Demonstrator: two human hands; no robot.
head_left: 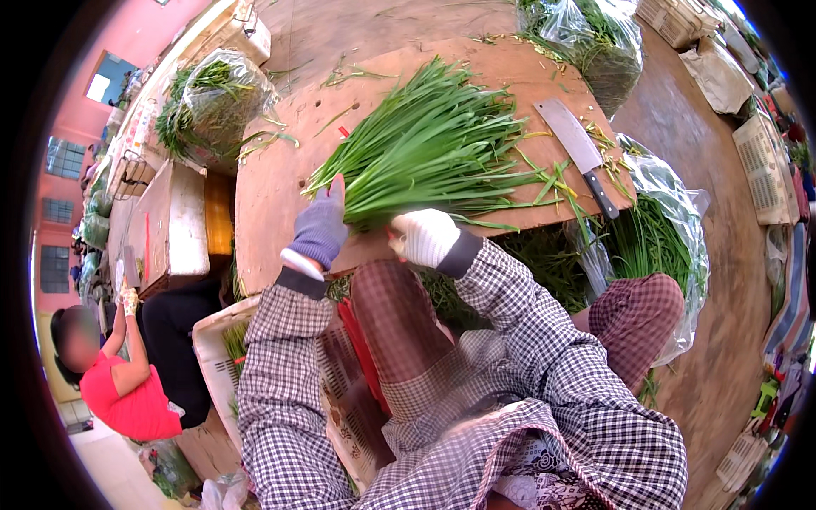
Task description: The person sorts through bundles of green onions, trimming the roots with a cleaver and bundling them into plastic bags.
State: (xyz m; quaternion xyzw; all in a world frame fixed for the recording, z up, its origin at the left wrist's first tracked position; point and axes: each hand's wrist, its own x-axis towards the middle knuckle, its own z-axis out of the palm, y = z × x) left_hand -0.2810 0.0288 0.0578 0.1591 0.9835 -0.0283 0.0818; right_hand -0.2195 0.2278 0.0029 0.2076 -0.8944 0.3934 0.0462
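Observation:
A large loose bundle of green garlic chives [433, 144] lies across the wooden board, its pale stalk ends toward me and its leaf tips fanned out to the far right. My left hand [321, 228], in a grey-purple glove with a bare fingertip, presses against the stalk ends at the bundle's left side. Just right of those ends, near the board's front edge, my right hand [425, 238] is closed in a white glove. A small red spot shows at its fingertips; what they hold is too small to make out. A cleaver [571, 136] with a black handle rests right of the leaves.
Loose trimmings litter the wooden board [280, 195]. Plastic bags of greens stand at the far left [223, 98], far right [595, 47] and near right [659, 246]. A white crate [212, 340] sits by my left arm. A person in red [127, 387] works at the left.

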